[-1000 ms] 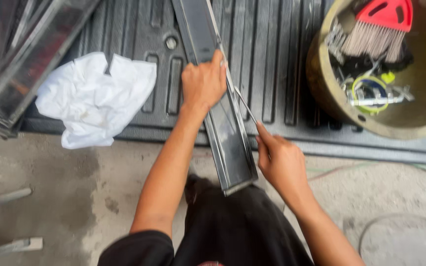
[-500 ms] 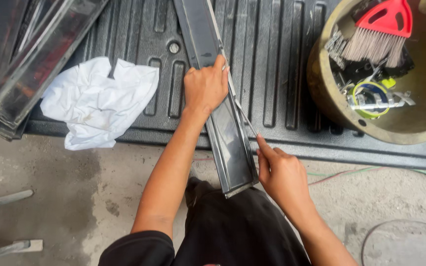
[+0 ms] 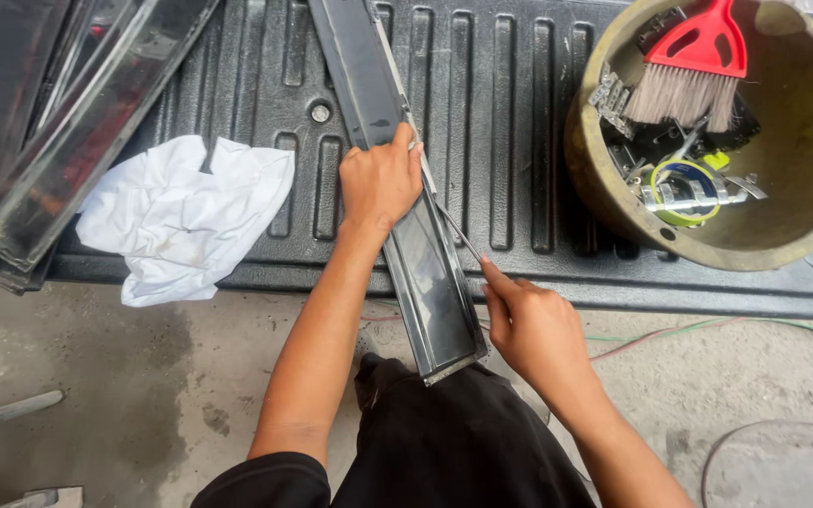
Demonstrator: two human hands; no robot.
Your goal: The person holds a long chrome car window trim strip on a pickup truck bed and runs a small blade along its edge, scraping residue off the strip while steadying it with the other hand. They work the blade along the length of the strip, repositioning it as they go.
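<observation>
Single head-worn view, looking steeply down, close over the person's own forearms. Faces a ribbed black plastic bed liner (image 3: 519, 113), grey concrete floor (image 3: 96, 376) along the bottom.

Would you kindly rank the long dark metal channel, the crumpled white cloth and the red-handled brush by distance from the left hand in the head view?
From the left hand:
1. Long dark metal channel, directly under the hand.
2. Crumpled white cloth, to its left on the ribbed black liner.
3. Red-handled brush, upper right, inside the round tan tub.
</observation>
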